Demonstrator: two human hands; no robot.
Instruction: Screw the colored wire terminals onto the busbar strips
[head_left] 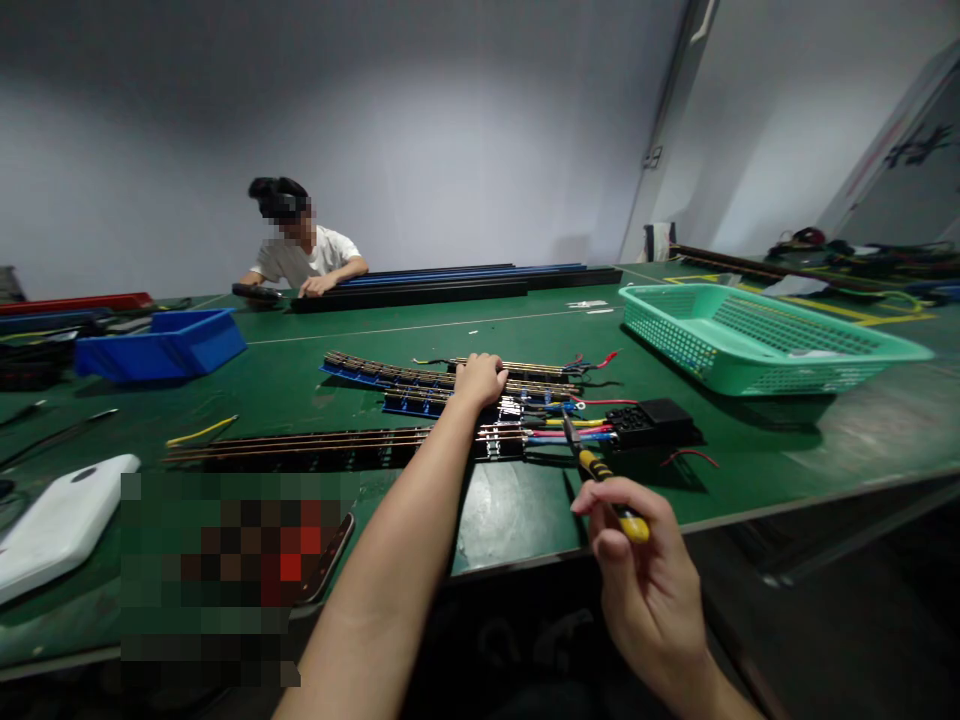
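Observation:
My left hand (481, 380) reaches across the table and is closed over one of several black-and-blue strips with copper-coloured bars (409, 376). Its fingertips are hidden behind the strip. In my right hand (649, 570) is a tool with a yellow-and-black handle (596, 465), its dark, tapering tip near the coloured wires (562, 433). I cannot tell exactly what kind of tool it is. Those wires run from the strip ends to a black connector block (652, 422). Closer to me lies a longer strip with copper bars (315, 445).
A green mesh basket (720, 365) stands at the right, a blue bin (161, 345) at the left. Near left are a white device (67, 515) and a pixelated patch. A person (311, 255) works across the table beside long black profiles (420, 292).

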